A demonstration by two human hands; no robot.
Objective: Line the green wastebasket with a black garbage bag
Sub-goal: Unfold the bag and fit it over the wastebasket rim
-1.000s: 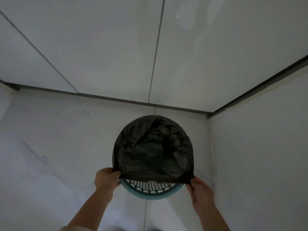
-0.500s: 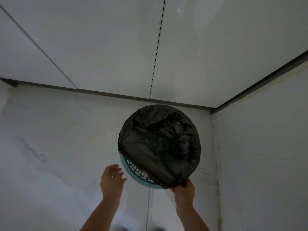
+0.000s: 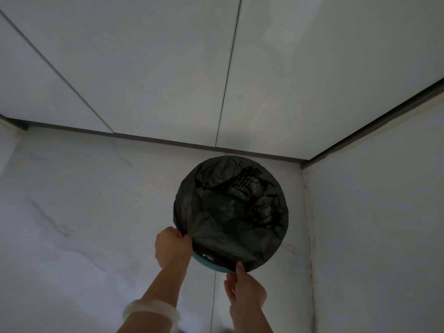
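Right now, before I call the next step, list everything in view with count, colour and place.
wastebasket: one, green, on the floor in the corner; only its near rim shows
garbage bag: one, black, stretched over most of the wastebasket's rim
floor: one, white marbled, under the wastebasket
wall panels: several, glossy white, behind the wastebasket
skirting strip: one, dark, at the foot of the panels
side wall: one, white, right of the wastebasket
bracelet: one, pale, on the left wrist
left hand: grips the bag's edge, near-left rim
right hand: pinches the bag's edge, near rim
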